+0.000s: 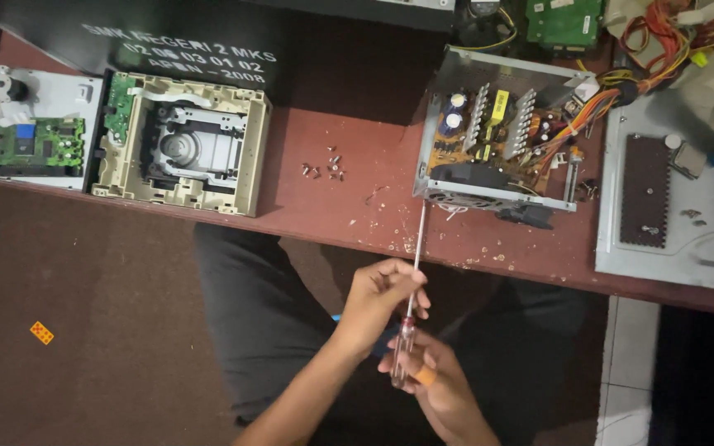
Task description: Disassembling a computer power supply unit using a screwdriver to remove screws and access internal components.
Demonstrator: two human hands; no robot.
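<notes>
Person seated at the red-brown table (349, 177). Left hand (378, 299) pinches the shaft of a long screwdriver (412, 281) between its fingertips; right hand (435, 380) is closed round the clear handle. The tip points toward 12 o'clock and reaches the front edge of the opened power supply unit (497, 149). Loose screws (324, 169) lie at 9 o'clock from that unit. A gutted beige optical drive (183, 144) sits farther toward 9 o'clock.

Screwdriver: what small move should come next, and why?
Probably bring the screwdriver tip onto a screw in the open power supply. Both the left hand and right hand grip it, and its tip already sits at the casing's near edge.
</notes>
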